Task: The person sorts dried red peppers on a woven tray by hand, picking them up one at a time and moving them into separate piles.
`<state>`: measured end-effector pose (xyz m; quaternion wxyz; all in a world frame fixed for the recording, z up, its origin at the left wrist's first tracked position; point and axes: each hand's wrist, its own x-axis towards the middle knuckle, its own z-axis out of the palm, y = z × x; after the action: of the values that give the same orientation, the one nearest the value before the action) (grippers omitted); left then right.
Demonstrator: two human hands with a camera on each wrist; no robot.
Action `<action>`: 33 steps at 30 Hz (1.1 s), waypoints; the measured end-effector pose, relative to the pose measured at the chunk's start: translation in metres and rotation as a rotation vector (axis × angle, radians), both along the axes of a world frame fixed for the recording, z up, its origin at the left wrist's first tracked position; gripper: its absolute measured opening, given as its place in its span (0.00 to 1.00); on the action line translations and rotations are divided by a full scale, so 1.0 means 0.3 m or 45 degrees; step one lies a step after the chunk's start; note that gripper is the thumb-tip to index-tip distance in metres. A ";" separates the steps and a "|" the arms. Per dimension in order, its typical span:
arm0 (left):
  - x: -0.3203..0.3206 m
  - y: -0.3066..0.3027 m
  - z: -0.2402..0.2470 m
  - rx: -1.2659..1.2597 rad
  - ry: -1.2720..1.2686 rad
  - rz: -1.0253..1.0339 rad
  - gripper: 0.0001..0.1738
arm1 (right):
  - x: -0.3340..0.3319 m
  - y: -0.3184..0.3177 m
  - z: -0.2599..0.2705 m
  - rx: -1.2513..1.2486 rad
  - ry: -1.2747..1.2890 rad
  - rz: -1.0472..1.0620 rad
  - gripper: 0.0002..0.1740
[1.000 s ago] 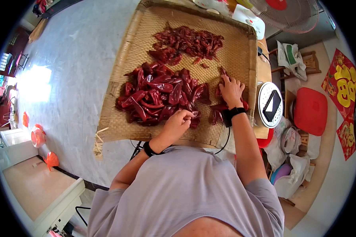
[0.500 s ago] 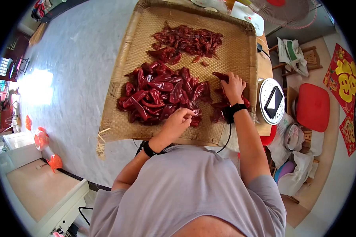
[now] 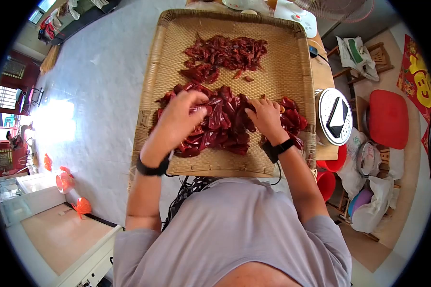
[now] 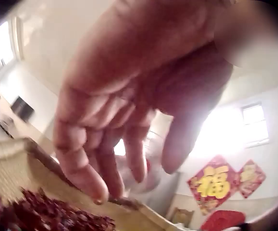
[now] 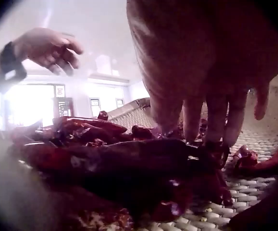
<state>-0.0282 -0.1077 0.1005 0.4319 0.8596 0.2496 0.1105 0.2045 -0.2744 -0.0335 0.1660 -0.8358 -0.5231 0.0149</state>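
A large pile of dried red chilies (image 3: 220,122) lies across the middle of a woven bamboo tray (image 3: 153,71). My left hand (image 3: 177,117) hovers over the pile's left part, fingers loosely bent; the left wrist view shows nothing in its grasp. At the pile's right edge, my right hand (image 3: 267,117) points its fingers down. In the right wrist view those fingers (image 5: 217,115) are fairly straight and reach the chilies (image 5: 129,159). A smaller group of chilies (image 3: 294,119) lies right of that hand. Flatter, torn-looking chili pieces (image 3: 230,52) are spread toward the tray's far side.
Right of the tray stands a round container with a white perforated top (image 3: 326,136), a dark flat object (image 3: 339,117) on it. A white appliance (image 3: 297,19) and a fan (image 3: 337,8) are at the far right. Red basins (image 3: 325,184) sit lower down.
My left hand has risen from the pile's near edge and moved up and left. The right hand has shifted left and down, from the smaller group to the main pile's edge.
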 end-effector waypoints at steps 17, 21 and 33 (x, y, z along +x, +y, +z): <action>0.285 0.516 -0.512 0.795 0.588 0.059 0.18 | -0.150 -0.283 0.109 0.143 0.526 -0.065 0.15; 0.261 0.551 -0.455 0.708 0.464 0.019 0.10 | -0.153 -0.336 0.065 0.130 0.558 -0.110 0.15; 0.220 0.561 -0.526 0.459 0.295 -0.082 0.16 | -0.158 -0.326 0.040 0.148 0.575 -0.117 0.12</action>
<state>0.0377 0.0607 -0.0572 0.2429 0.9375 0.2460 0.0399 0.1572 -0.3721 -0.0215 0.3270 -0.8233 -0.4340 0.1638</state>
